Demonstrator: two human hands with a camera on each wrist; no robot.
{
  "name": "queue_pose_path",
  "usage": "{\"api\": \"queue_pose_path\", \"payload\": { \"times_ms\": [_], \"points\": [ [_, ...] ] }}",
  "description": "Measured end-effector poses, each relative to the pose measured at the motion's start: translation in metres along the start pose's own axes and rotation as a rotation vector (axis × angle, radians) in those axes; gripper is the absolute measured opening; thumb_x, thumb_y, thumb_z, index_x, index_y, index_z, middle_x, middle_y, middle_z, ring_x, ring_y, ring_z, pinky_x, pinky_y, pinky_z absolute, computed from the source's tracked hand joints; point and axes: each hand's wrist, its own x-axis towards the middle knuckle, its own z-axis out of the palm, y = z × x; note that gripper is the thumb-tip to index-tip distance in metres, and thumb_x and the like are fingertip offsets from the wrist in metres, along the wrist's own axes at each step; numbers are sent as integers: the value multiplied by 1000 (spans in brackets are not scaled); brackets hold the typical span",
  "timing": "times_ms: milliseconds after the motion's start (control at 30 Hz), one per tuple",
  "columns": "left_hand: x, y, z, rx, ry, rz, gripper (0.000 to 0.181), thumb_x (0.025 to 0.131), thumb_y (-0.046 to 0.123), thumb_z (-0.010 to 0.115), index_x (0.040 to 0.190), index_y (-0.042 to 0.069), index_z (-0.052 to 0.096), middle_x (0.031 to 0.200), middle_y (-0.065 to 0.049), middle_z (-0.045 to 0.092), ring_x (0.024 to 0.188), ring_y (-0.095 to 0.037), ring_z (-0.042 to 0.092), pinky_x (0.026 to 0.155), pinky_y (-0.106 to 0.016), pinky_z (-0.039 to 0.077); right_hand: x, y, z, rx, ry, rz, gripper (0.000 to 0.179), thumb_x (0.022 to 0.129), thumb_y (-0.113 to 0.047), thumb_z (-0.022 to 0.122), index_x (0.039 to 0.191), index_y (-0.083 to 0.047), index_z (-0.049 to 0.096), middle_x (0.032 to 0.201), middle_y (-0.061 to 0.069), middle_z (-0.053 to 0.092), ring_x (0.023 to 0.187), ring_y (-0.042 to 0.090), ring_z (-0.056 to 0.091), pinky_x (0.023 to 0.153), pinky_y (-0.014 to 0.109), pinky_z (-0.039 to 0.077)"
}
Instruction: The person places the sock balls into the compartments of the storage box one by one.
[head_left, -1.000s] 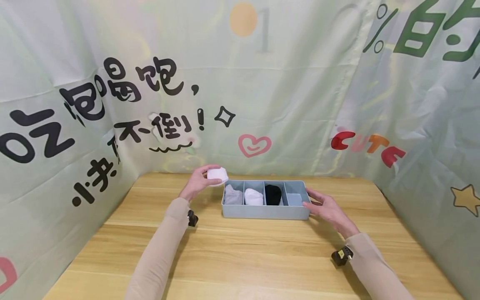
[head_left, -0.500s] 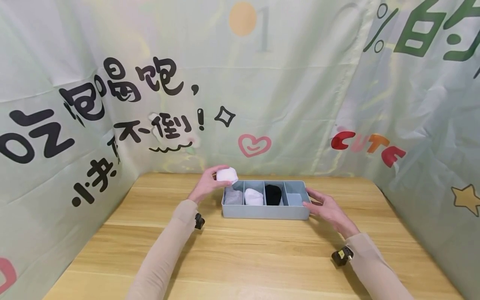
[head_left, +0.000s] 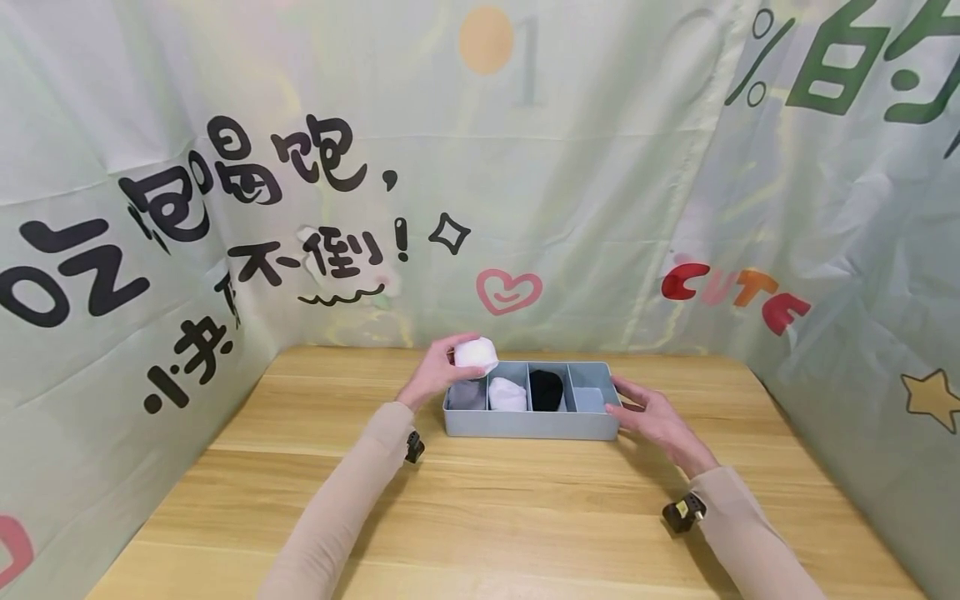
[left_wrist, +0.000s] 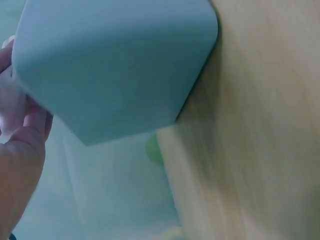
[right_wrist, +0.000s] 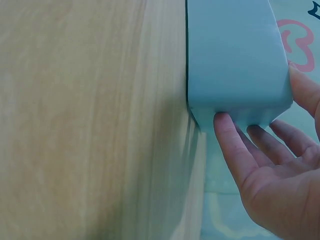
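Observation:
In the head view my left hand (head_left: 441,367) pinches a folded white sock (head_left: 476,356) between thumb and fingers. It is above the back left part of a grey-blue divided box (head_left: 532,425). Inside the box, from left to right, sit a grey sock (head_left: 467,396), a white sock (head_left: 507,395) and a black sock (head_left: 547,390); the rightmost compartment (head_left: 589,398) holds nothing. My right hand (head_left: 663,423) holds the box's right end. The right wrist view shows its thumb (right_wrist: 304,90) at the rim and its fingertips against the end wall.
The box stands toward the back of a wooden table (head_left: 517,517). A printed cloth (head_left: 585,208) hangs close behind the table and along both sides. A small black camera (head_left: 682,512) is strapped at the right wrist, another (head_left: 415,447) at the left.
My left hand has moved right with the white sock, from beside the box's left end to over its left compartments. The right hand and the box have stayed put.

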Motion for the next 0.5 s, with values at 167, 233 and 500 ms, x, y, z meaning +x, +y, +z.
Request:
{"api": "queue_pose_path", "payload": {
  "times_ms": [167, 233, 500],
  "points": [
    [0, 0, 14, 22, -23, 50, 62, 79, 7, 81, 137, 8, 57, 131, -16, 60, 99, -24, 62, 83, -31, 54, 0, 0, 0, 1, 0, 6, 76, 97, -27, 63, 157, -7, 20, 162, 21, 16, 143, 45, 26, 102, 43, 47],
    [-1, -2, 19, 44, -38, 60, 62, 80, 9, 81, 137, 8, 57, 129, -16, 61, 96, -23, 63, 82, -30, 55, 0, 0, 0, 5, 0, 7, 76, 97, -27, 63, 156, -6, 20, 162, 21, 16, 143, 45, 27, 102, 43, 47],
    [-1, 1, 30, 78, -52, 82, 62, 79, 13, 83, 136, 10, 58, 128, -14, 62, 95, -23, 63, 81, -32, 55, 0, -1, 1, 0, 6, 12, 77, 96, -28, 64, 156, -6, 20, 161, 23, 16, 142, 45, 30, 102, 43, 47]
  ]
}}
